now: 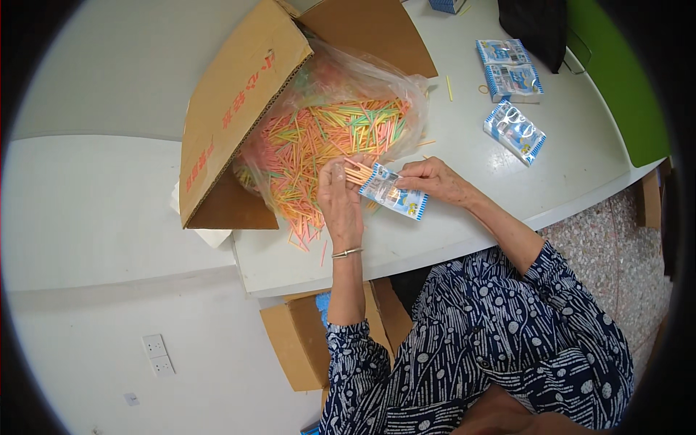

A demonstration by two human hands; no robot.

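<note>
I see a clear bag of coloured sticks [326, 141] spilling onto the tabletop [464, 145]. My left hand [339, 196] grips 1 orange bundle [357, 172]; my right hand [433, 179] pinches the blue-white packet [393, 192].

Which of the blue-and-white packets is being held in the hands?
The packet at the table's near edge, gripped by the right hand while the left hand feeds sticks in; the other packets lie untouched farther right.

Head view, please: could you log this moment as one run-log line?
left hand: holds bundle of orange sticks | right hand: holds blue-and-white packet | sticks at packet mouth | filled packets on white table
</note>
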